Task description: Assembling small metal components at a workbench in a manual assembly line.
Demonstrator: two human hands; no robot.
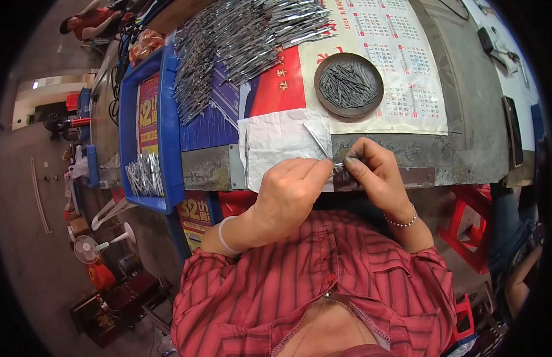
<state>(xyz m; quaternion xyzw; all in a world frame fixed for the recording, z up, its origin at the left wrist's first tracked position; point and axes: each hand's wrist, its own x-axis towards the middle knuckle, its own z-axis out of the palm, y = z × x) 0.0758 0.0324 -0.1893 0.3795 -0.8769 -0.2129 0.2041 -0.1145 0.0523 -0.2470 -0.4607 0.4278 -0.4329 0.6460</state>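
My left hand (291, 187) is closed around a slim silver metal piece (316, 140), which sticks up and to the left past the fingertips. Close beside it, my right hand (374, 172) pinches with thumb and forefinger at the silver end between the hands. Whatever small thing sits in that pinch is mostly hidden. Both hands are over the near table edge, by a crumpled white cloth or paper (276, 134). Beyond the right hand stands a round brown bowl (376, 107) holding many short, dark grey pins (347, 83).
Large heaps of slim silver metal pieces (240, 47) cover the table's far left. A blue plastic tray (172, 131) at left holds a smaller bunch (146, 175). Printed calendar sheets (401, 71) lie under the bowl. A phone (513, 131) rests at far right, above a red stool (469, 226).
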